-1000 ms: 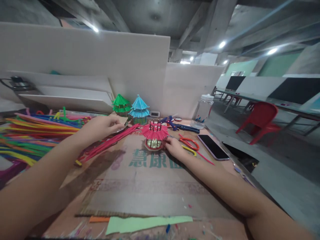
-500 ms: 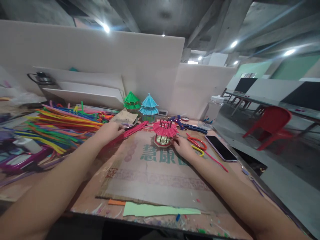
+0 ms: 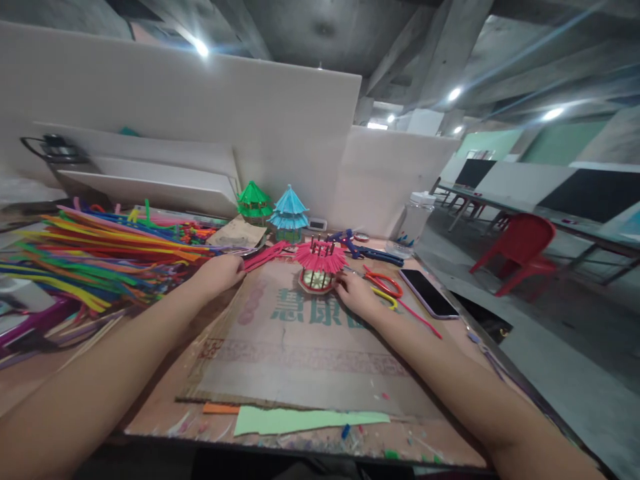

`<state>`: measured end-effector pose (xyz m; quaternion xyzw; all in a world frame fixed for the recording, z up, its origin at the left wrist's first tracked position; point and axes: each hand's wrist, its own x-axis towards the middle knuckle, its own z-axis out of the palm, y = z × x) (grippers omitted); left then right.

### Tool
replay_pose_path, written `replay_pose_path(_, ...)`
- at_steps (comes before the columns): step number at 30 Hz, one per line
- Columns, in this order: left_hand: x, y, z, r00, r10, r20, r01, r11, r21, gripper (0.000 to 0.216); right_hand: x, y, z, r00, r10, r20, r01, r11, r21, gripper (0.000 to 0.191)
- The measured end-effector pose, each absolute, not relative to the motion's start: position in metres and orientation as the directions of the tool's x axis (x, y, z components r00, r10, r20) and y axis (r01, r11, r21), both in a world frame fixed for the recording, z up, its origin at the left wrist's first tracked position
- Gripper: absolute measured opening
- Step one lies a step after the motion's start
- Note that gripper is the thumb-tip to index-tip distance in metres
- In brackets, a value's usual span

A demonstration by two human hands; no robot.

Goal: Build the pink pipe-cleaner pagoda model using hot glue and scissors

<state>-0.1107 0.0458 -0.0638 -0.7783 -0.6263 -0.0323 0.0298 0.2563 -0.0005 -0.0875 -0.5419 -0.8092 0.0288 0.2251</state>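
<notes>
A small pink pavilion model with a fringed pink roof stands on a cardboard sheet. My right hand rests against its base on the right side, fingers curled on it. Left of the model, my left hand is closed on a bundle of pink pipe cleaners lying on the cardboard. A green pavilion model and a blue pavilion model stand behind, by the white partition.
A large heap of coloured pipe cleaners covers the left of the table. Orange scissors, a phone, a blue glue gun and a plastic jar lie to the right. A green paper strip lies near the front edge.
My left hand has drawn back from the cardboard scrap near the green model onto the pink pipe cleaners and closed on them. My right hand stays at the pink model's base. The camera shifted.
</notes>
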Motion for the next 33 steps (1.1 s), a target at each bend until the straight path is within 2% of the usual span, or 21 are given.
replay_pose_path(6, -0.114, 0.053, -0.069, 0.222, 0.965, 0.137, 0.974, -0.227, 0.023, 0.034, 0.241, -0.019, -0.088, -0.512, 0.798, 0.318, 0.764, 0.592, -0.257, 0.027)
replay_pose_path(9, -0.112, 0.049, -0.065, 0.223, 0.964, 0.144, 0.973, -0.23, 0.033, 0.034, 0.235, -0.025, -0.082, -0.531, 0.785, 0.319, 0.755, 0.609, -0.241, 0.022)
replay_pose_path(11, -0.11, 0.045, -0.06, 0.234, 0.96, 0.156, 0.97, -0.242, 0.034, 0.033, 0.241, -0.023, -0.07, -0.481, 0.812, 0.331, 0.791, 0.564, -0.235, 0.017)
replay_pose_path(16, -0.101, 0.03, -0.045, 0.237, 0.952, 0.195, 0.967, -0.25, 0.045, 0.035, 0.294, -0.001, -0.028, -0.18, 0.919, 0.351, 0.924, 0.281, -0.261, 0.028)
replay_pose_path(21, -0.082, 0.016, -0.014, 0.225, 0.938, 0.263, 0.964, -0.254, 0.083, 0.037, 0.346, 0.018, -0.014, -0.019, 0.988, 0.154, 0.971, 0.055, -0.234, 0.022)
replay_pose_path(27, -0.036, 0.014, 0.054, 0.219, 0.914, 0.34, 0.949, -0.281, 0.142, 0.044, 0.346, 0.048, -0.026, -0.021, 0.995, -0.092, 0.988, 0.006, -0.157, 0.037)
replay_pose_path(31, -0.008, 0.009, 0.082, 0.25, 0.835, 0.491, 0.89, -0.397, 0.223, 0.044, 0.333, 0.072, -0.032, 0.0, 0.994, -0.11, 0.993, -0.013, -0.116, 0.038)
replay_pose_path(33, -0.002, 0.005, 0.084, 0.25, 0.819, 0.516, 0.876, -0.418, 0.239, 0.044, 0.329, 0.08, -0.036, 0.016, 0.995, -0.093, 0.993, -0.027, -0.115, 0.039)
